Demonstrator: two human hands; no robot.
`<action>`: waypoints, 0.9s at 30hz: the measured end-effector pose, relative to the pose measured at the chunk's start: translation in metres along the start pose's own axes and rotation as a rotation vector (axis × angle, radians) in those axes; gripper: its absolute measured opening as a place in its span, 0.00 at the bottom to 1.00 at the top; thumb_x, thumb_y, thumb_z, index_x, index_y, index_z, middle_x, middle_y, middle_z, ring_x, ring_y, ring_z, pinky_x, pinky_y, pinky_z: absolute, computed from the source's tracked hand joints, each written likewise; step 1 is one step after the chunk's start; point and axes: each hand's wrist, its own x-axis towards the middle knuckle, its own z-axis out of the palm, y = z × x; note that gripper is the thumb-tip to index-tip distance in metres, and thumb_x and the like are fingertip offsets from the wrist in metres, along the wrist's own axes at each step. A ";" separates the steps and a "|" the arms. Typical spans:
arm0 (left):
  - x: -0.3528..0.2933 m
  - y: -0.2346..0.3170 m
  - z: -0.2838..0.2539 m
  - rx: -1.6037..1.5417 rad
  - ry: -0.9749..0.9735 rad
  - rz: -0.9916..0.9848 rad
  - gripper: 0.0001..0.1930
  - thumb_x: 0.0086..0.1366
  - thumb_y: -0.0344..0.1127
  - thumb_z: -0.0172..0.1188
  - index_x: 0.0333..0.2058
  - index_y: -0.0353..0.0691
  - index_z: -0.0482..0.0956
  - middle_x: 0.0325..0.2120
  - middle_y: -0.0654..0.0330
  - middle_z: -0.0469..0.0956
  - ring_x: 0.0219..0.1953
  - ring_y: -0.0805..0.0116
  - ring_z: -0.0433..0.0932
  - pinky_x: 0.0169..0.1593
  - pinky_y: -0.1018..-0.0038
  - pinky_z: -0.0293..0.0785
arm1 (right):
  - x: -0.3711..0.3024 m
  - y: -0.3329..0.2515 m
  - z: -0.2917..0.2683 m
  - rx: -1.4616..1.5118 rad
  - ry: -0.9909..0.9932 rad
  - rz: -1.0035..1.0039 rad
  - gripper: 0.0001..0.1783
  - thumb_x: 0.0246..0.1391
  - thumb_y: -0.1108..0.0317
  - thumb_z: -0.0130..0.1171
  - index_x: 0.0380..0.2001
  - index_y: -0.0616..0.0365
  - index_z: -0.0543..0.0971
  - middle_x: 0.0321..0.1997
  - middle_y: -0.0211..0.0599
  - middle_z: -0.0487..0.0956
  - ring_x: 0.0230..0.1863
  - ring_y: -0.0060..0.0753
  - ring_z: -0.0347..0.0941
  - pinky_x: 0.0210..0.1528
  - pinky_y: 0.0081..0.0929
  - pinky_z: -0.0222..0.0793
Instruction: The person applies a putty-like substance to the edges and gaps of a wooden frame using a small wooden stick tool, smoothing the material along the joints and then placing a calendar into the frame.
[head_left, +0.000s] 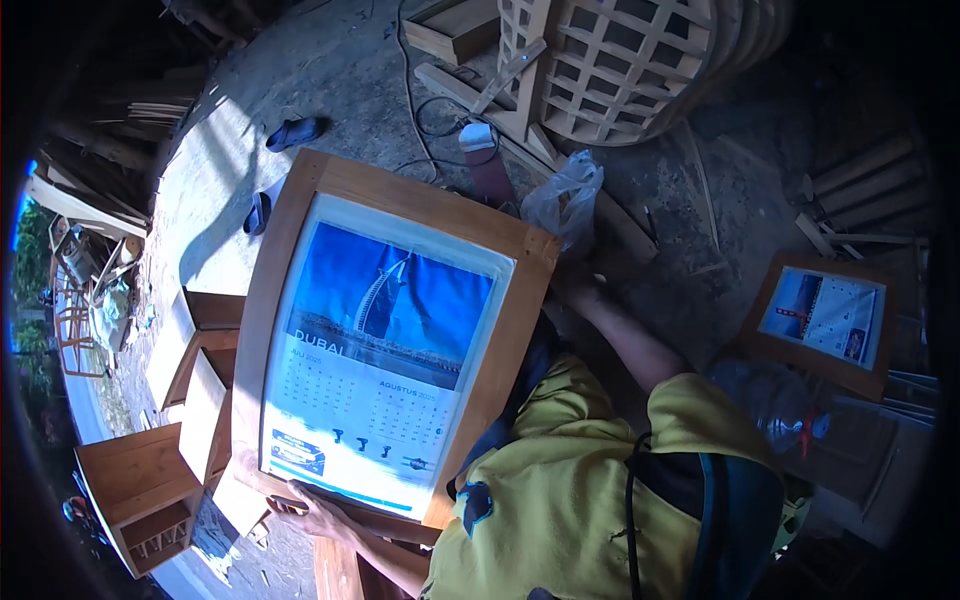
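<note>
A large wooden frame [262, 300] lies tilted across the front of my body. Inside its brown border is a calendar sheet [370, 350] with a blue picture of a sail-shaped tower above the date grids. My left hand [318, 518] is at the frame's lower edge, its thumb against the wood and its fingers partly spread beneath. My right hand [578, 287] is at the far right corner of the frame; its fingers are hidden in shadow behind the wood.
Open wooden boxes [140, 460] stand at the left. A curved lattice piece [620, 70] stands at the back, near a plastic bag [568, 195] and a cable [408, 90]. Dark sandals [296, 133] lie on the floor. Another framed calendar [822, 315] and a clear bottle [765, 400] are at right.
</note>
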 end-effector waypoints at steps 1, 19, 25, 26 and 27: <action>-0.004 0.004 0.001 -0.064 0.048 0.035 0.40 0.70 0.59 0.61 0.70 0.38 0.62 0.69 0.45 0.65 0.68 0.41 0.67 0.68 0.49 0.67 | 0.007 -0.007 0.007 0.046 -0.048 -0.018 0.18 0.60 0.70 0.56 0.52 0.66 0.80 0.50 0.46 0.82 0.53 0.56 0.78 0.63 0.47 0.70; -0.022 0.040 -0.018 -0.191 0.095 0.037 0.35 0.64 0.38 0.68 0.66 0.35 0.64 0.60 0.44 0.66 0.63 0.45 0.68 0.67 0.56 0.66 | 0.035 0.046 -0.003 0.187 -0.299 0.067 0.14 0.62 0.72 0.55 0.49 0.63 0.80 0.43 0.39 0.81 0.47 0.45 0.78 0.56 0.38 0.72; 0.001 0.096 -0.025 -0.243 0.105 0.235 0.23 0.64 0.37 0.68 0.55 0.36 0.75 0.59 0.45 0.70 0.62 0.48 0.71 0.63 0.56 0.70 | -0.024 0.090 -0.001 0.515 -0.250 0.154 0.12 0.62 0.73 0.55 0.47 0.63 0.79 0.40 0.37 0.81 0.45 0.41 0.78 0.53 0.36 0.73; 0.007 0.115 -0.024 -0.298 0.043 0.353 0.19 0.64 0.36 0.68 0.50 0.35 0.78 0.59 0.46 0.71 0.61 0.48 0.72 0.62 0.56 0.70 | -0.040 0.101 -0.004 0.601 -0.221 0.169 0.12 0.62 0.73 0.54 0.47 0.63 0.79 0.40 0.37 0.81 0.45 0.41 0.78 0.53 0.35 0.73; 0.007 0.145 -0.027 -0.534 -0.085 0.322 0.11 0.64 0.34 0.68 0.41 0.35 0.80 0.56 0.45 0.76 0.60 0.47 0.74 0.62 0.57 0.70 | -0.052 0.107 -0.010 0.695 -0.178 0.180 0.12 0.63 0.73 0.54 0.47 0.62 0.79 0.39 0.36 0.81 0.44 0.40 0.78 0.52 0.35 0.74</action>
